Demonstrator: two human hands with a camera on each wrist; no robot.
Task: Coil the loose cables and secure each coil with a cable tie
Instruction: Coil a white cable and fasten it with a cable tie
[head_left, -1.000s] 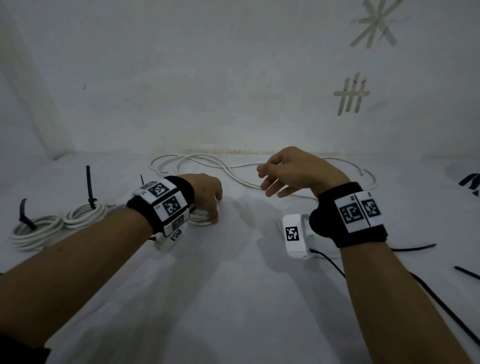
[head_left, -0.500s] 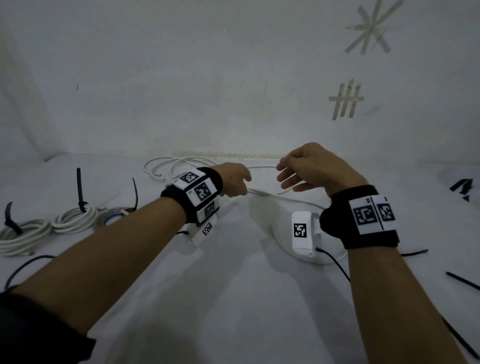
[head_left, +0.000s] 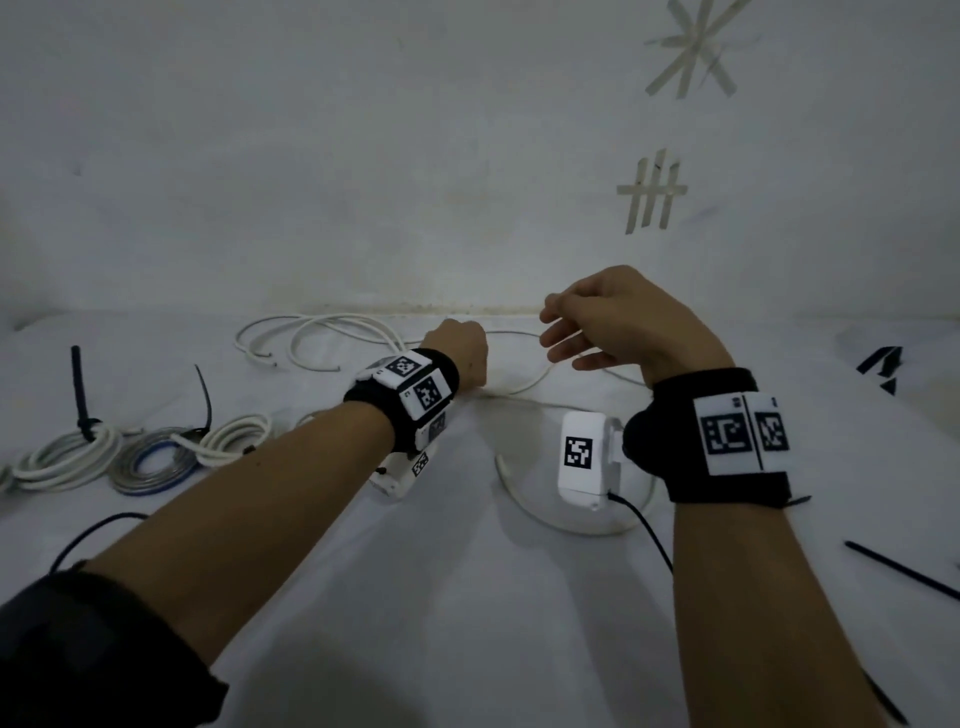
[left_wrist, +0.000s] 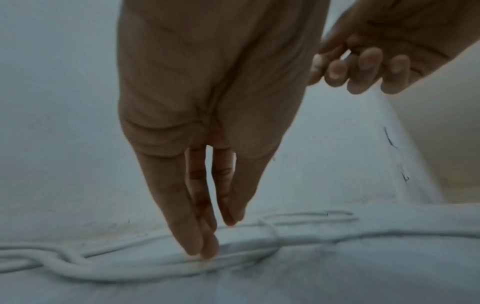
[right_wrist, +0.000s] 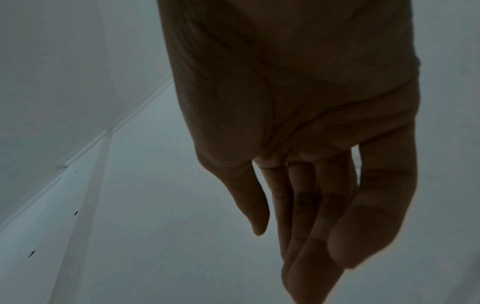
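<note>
While left grip fingers straight touch loose cable, right grip slack, holding nothing.

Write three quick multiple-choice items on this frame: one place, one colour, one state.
1. Where do the tied coils lie?
A) at the far right
B) left of the left hand
C) between the hands

2. What colour is the loose cable under the left hand's fingertips?
A) black
B) red
C) white

3. The right hand is:
A) open, holding nothing
B) gripping a cable tie
C) pressing the cable

Key:
1 B, the coils sit at the head view's left edge.
2 C, the left wrist view shows it white.
3 A, its fingers hang loose in the air.
</note>
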